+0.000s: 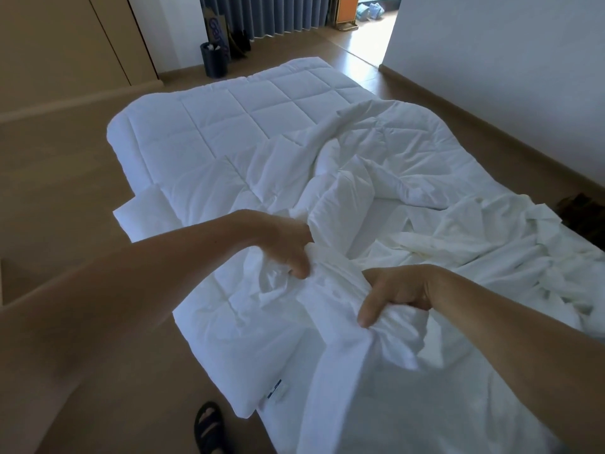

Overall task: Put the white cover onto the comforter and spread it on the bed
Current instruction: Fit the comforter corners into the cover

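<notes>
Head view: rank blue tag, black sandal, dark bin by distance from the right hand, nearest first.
1. Blue tag, on the comforter near corner, lower left of the right hand.
2. Black sandal, on the floor at the bottom edge.
3. Dark bin, far end by the curtain.

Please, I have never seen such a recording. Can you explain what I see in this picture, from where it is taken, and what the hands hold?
There is no machine here. A person wears a camera on the head, so the one picture looks forward and down at their own arms. The quilted comforter lies spread out, with wooden floor around it. The crumpled cover lies over its right part. The left hand and the right hand each grip bunched white cloth, probably the cover.
</notes>
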`<state>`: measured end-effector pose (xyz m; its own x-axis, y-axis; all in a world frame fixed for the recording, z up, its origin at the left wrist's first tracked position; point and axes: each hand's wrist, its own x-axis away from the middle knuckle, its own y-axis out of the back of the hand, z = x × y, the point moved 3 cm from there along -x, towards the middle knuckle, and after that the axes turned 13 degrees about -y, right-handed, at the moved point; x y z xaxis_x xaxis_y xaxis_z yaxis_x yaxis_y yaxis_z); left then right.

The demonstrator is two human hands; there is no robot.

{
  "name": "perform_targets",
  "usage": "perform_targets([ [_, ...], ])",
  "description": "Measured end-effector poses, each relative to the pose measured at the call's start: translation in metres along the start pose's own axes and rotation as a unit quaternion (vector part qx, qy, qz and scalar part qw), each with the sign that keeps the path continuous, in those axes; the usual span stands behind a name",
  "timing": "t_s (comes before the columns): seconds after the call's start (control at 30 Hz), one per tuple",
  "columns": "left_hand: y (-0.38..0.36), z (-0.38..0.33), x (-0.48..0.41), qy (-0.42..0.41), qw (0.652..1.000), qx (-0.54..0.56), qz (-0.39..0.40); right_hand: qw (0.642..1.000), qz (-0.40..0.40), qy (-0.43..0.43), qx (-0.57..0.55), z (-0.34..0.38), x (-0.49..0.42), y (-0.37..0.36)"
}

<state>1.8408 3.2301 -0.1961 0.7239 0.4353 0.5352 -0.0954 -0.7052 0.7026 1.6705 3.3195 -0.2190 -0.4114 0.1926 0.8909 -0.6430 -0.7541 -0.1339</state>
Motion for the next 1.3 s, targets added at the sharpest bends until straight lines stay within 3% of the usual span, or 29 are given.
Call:
perform_targets([
  [0.17, 0.002, 0.009, -0.008, 0.006, 0.999, -0.048, -0.024, 0.997, -0.039, -0.046, 0.038, -0.008, 0.012, 0.009],
  [0.27, -0.010, 0.015, -0.012, 0.011, 0.999, -0.029, 0.008, 0.986, -0.166, -0.009, -0.026, -0.011, 0.009, 0.019],
  [0.37, -0.023, 0.001, -0.016, -0.040, 0.998, 0.050, 0.019, 0.974, -0.193, 0.058, -0.100, -0.006, 0.010, 0.021],
  [0.43, -0.035, -0.013, -0.021, -0.098, 0.974, 0.205, -0.009, 0.971, -0.195, 0.093, -0.105, 0.003, 0.014, 0.023],
  [0.53, -0.056, -0.020, -0.034, -0.147, 0.896, 0.407, -0.099, 0.963, -0.229, 0.117, -0.080, 0.012, 0.030, 0.029],
  [0.63, -0.063, -0.018, -0.042, -0.152, 0.857, 0.471, -0.145, 0.965, -0.234, 0.107, -0.059, 0.008, 0.045, 0.037],
  [0.73, -0.051, -0.019, -0.033, -0.131, 0.862, 0.483, -0.080, 0.983, -0.178, 0.040, -0.004, -0.008, 0.050, 0.033],
  [0.9, -0.021, -0.018, -0.018, -0.102, 0.914, 0.391, 0.021, 0.994, -0.095, -0.011, 0.046, -0.017, 0.029, 0.009],
  [1.03, -0.011, -0.015, -0.010, -0.088, 0.966, 0.241, 0.044, 0.992, -0.123, 0.013, 0.022, -0.010, 0.010, 0.001],
  [1.13, -0.023, -0.009, -0.007, -0.076, 0.981, 0.166, 0.063, 0.992, -0.118, 0.041, -0.022, -0.014, 0.001, -0.001],
  [1.23, -0.039, -0.002, -0.008, -0.078, 0.981, 0.172, 0.046, 0.990, -0.105, 0.055, -0.081, -0.020, 0.000, 0.002],
  [1.3, -0.046, -0.002, -0.006, -0.083, 0.966, 0.246, 0.012, 0.981, -0.135, 0.079, -0.110, -0.017, 0.003, 0.007],
])
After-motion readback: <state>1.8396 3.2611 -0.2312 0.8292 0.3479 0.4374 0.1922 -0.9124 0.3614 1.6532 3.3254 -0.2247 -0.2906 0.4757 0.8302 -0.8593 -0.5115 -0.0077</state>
